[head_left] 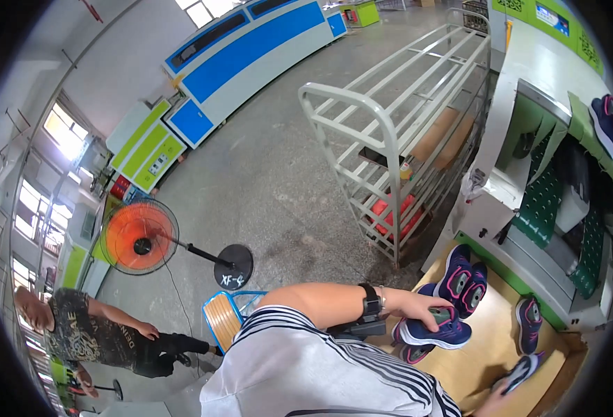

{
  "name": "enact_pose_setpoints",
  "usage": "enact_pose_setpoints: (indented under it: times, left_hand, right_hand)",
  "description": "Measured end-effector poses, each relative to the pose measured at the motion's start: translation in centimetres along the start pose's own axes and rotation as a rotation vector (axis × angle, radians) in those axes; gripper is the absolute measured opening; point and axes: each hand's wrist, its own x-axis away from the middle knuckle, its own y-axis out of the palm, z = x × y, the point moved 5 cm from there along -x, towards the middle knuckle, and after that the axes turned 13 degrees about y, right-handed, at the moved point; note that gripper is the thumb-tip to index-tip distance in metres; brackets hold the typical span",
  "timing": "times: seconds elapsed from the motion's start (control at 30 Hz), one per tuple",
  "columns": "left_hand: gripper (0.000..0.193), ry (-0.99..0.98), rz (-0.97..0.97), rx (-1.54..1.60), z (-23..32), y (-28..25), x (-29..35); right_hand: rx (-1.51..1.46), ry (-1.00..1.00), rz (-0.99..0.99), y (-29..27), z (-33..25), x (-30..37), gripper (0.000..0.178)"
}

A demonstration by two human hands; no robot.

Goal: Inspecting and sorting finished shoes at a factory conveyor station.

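My left hand (421,307), a dark band on its wrist, grips a navy sneaker (431,335) with a white sole and pink trim at its collar. Part of another sneaker (414,354) shows beneath it. Just beyond lie two more navy and pink sneakers (457,264), (474,295), close together. At the lower right my right hand (493,402) is closed on a sneaker (520,372) whose pale sole edge shows; the fingers are partly hidden. Between that shoe and the machine, a single sneaker (529,323) rests on the tan work surface (494,326).
A white and green machine (522,187) with dotted green belts borders the surface; a sneaker (605,121) sits on it. Ahead stands a pale metal rack (390,132) holding a red item. Left are a floor fan (139,238), a wooden-topped stool (221,321) and another person (105,326).
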Motion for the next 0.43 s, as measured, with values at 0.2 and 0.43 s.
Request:
enact_pose_setpoints:
  times: [0.2, 0.43]
  left_hand:
    - [0.086, -0.086, 0.038, 0.202, 0.8, 1.3, 4.2]
    - [0.087, 0.058, 0.008, 0.012, 0.6, 0.6, 3.8]
  right_hand:
    - [0.371, -0.441, 0.016, 0.3, 8.6, 2.3, 0.083]
    - [0.406, -0.195, 0.074, 3.6, 12.5, 6.5, 0.059]
